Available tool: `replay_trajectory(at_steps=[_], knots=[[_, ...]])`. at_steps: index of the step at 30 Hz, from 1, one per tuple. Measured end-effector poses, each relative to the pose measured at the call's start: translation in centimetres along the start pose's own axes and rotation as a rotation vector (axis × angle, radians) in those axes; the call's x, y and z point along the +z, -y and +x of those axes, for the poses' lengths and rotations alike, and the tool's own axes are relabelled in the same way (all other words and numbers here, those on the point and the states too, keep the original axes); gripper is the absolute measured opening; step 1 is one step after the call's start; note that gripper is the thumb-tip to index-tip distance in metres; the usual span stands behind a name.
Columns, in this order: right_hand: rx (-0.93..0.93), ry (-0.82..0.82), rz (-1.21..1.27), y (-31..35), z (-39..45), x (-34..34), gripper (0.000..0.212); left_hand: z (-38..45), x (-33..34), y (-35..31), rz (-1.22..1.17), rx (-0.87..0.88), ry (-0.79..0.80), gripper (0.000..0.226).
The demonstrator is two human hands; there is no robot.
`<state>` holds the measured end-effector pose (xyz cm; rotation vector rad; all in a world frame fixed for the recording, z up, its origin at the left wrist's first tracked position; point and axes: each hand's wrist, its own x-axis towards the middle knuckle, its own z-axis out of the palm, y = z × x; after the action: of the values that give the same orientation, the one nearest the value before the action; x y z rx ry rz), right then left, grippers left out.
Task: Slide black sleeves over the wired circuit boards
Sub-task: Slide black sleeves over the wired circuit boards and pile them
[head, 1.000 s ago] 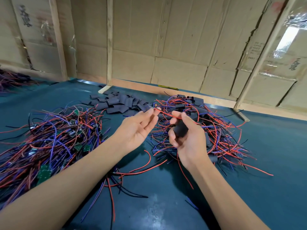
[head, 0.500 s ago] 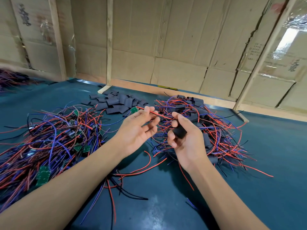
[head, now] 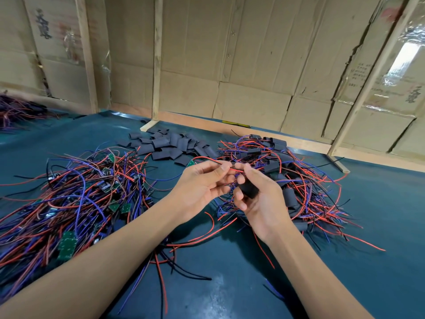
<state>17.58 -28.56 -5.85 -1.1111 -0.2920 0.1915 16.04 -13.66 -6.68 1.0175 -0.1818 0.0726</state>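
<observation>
Mid-desk, the left hand (head: 202,183) pinches the red and black wires (head: 220,162) beside a green circuit board (head: 190,163); the right hand (head: 257,196) grips a black sleeve (head: 249,189). Best bunch the wire tips tightly, keep the sleeve mouth open, then feed straight through.

A short black flattened tube sleeve (head: 249,189) sits tilted in the curled fingers of the right hand (head: 259,199), its open end facing up toward the thin red and black wires (head: 220,162) pinched between both hands. Those wires lead left to a small green circuit board (head: 190,163) just above the left hand (head: 202,187). Loose black sleeves (head: 167,146) lie heaped farther back on the bench, bare green boards with red and purple wires (head: 76,192) are piled at left, and sleeved boards (head: 287,180) at right.
</observation>
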Motion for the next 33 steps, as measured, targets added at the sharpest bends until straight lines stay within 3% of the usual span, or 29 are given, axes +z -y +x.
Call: replay_trajectory(at_steps=[7,13,27,33], knots=[[-0.012,-0.157,0.275,0.7,0.3,-0.5,0.026,-0.4,0.6,-0.1,0.054,0.126,-0.007,0.010],[0.013,-0.136,0.545,1.3,0.0,-0.6,0.032,-0.9,1.5,1.0,0.439,0.340,0.093,0.018],[0.001,-0.136,0.640,1.9,-0.6,0.6,0.033,-1.3,1.8,1.4,0.492,0.435,0.062,0.007],[0.023,-0.155,0.648,1.8,-0.6,0.5,0.034,-1.5,2.0,1.3,0.498,0.403,0.029,0.018]])
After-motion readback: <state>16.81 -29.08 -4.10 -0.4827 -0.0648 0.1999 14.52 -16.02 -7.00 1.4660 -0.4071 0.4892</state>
